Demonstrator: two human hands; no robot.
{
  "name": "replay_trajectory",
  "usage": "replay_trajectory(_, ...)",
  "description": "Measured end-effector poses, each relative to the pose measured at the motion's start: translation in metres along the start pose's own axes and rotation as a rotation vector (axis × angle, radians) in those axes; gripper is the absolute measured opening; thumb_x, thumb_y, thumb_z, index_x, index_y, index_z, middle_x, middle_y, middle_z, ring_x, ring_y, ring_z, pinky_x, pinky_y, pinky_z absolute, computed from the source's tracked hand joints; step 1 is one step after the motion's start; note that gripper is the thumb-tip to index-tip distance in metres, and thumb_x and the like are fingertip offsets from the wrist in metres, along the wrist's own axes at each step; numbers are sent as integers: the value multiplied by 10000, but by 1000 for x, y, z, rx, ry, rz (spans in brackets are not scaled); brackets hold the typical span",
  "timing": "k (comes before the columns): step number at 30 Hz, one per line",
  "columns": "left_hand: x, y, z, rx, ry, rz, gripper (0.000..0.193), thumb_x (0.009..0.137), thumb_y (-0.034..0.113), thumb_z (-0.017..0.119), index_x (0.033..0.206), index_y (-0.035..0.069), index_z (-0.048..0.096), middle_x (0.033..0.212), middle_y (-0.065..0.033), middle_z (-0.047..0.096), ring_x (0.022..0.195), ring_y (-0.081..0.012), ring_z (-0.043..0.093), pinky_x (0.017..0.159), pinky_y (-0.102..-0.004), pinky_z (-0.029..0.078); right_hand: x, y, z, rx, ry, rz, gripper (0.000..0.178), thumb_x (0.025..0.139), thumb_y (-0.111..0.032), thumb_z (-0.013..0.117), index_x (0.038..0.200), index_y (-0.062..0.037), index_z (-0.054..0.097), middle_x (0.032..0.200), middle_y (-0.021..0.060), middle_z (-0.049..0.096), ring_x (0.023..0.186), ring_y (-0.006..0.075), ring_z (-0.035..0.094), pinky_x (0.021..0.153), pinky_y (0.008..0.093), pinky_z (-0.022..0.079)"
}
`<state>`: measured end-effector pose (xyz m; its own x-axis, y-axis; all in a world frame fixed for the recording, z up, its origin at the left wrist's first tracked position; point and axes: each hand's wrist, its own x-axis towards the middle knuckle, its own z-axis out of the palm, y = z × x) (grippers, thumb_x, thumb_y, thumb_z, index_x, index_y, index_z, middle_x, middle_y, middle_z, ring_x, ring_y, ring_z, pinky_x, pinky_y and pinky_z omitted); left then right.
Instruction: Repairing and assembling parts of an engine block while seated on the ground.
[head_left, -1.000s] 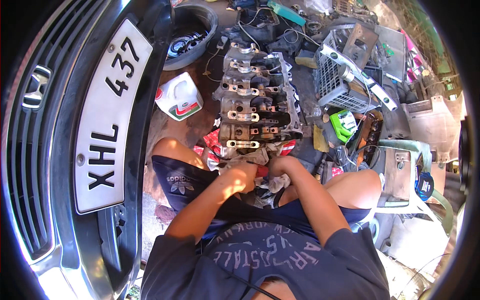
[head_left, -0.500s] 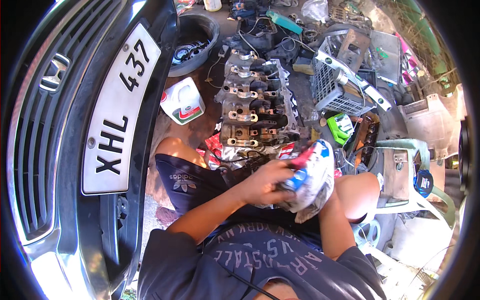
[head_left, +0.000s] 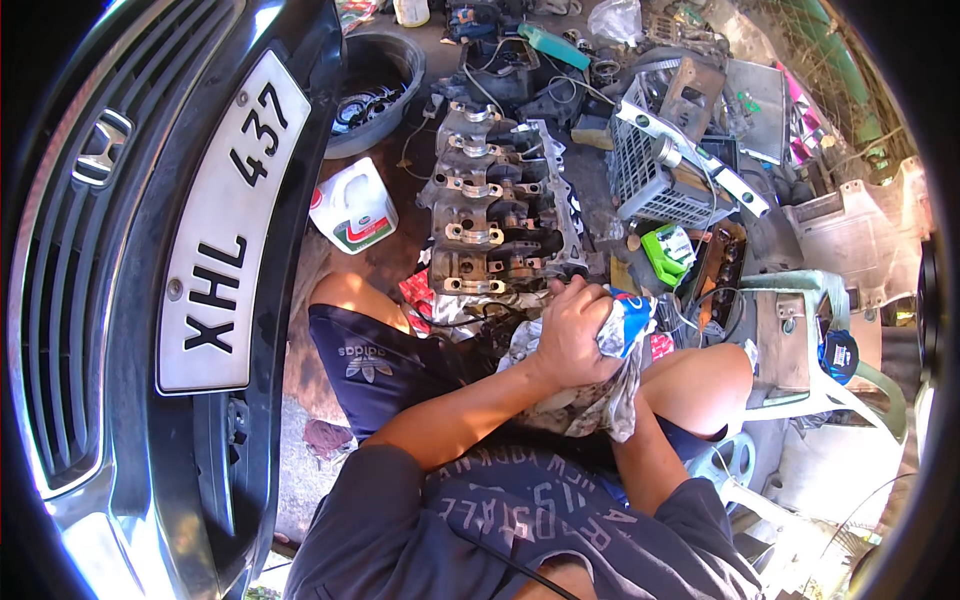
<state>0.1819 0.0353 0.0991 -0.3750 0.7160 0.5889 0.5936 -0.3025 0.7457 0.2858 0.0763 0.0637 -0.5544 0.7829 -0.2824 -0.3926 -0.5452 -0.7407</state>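
My left hand (head_left: 575, 335) is closed on a crumpled white cloth (head_left: 600, 395) with grey smudges and a blue patch, held over my lap. My right forearm (head_left: 648, 462) comes up to the cloth from the other side, and the cloth hides that hand and its fingers. Just beyond my hands lies a metal engine block (head_left: 468, 232), its row of bearing saddles facing up. The left fingertips come close to its near right corner; whether they touch it, I cannot tell. Red and white cloth (head_left: 418, 290) shows by the block's near end.
A car's front bumper (head_left: 290, 200) stands close on my left. Beyond my left knee are a white jug (head_left: 355, 210) and a grey basin (head_left: 410, 95) with parts in it. To the right are a grey crate (head_left: 650, 190), a green container (head_left: 665, 250) and a pale green chair (head_left: 800, 285).
My left hand has turned and moved up toward the block. The cloth, bunched upright before, now hangs lower and spreads leftward under that hand. The view has shifted slightly.
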Motion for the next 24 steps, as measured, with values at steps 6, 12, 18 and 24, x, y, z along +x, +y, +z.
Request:
replay_trajectory(6, 9, -14, 1, 32, 108, -63, 430, 568, 173, 745, 929, -10, 597, 892, -192, 574, 790, -407, 560, 709, -443, 469, -16, -16, 12, -285, 130, 147, 456, 988, -353, 411, 1345, -69, 414, 1243, 102, 533, 1127, 210, 534, 983, 360, 420)
replay_trajectory(12, 26, -21, -5, -108, 54, -348, 490, 740, 179, 761, 1097, -14, 488, 931, -166, 620, 856, -266, 629, 766, -345, 498, -30, -24, -30, -73, -219, 210, 641, 955, -518, 407, 1397, -56, 355, 1315, 95, 514, 1210, 241, 496, 1041, 409, 363)
replay_trajectory(18, 29, -17, 4, -340, -38, -302, 561, 844, 130, 685, 1275, -35, 367, 1198, -132, 453, 1154, -208, 442, 996, -346, 350, 6, -13, -29, 64, 90, 60, 574, 958, -451, 409, 1350, -32, 413, 1285, 109, 526, 1174, 242, 520, 1003, 389, 410)
replay_trajectory(24, -4, 0, 23, 26, -288, -6, 635, 711, 461, 686, 1175, 47, 556, 1368, -277, 356, 1130, -467, 423, 939, -561, 318, 12, -3, -39, 100, 167, 151, 546, 973, -450, 341, 1360, -70, 403, 1272, 112, 532, 1166, 249, 528, 993, 404, 431)
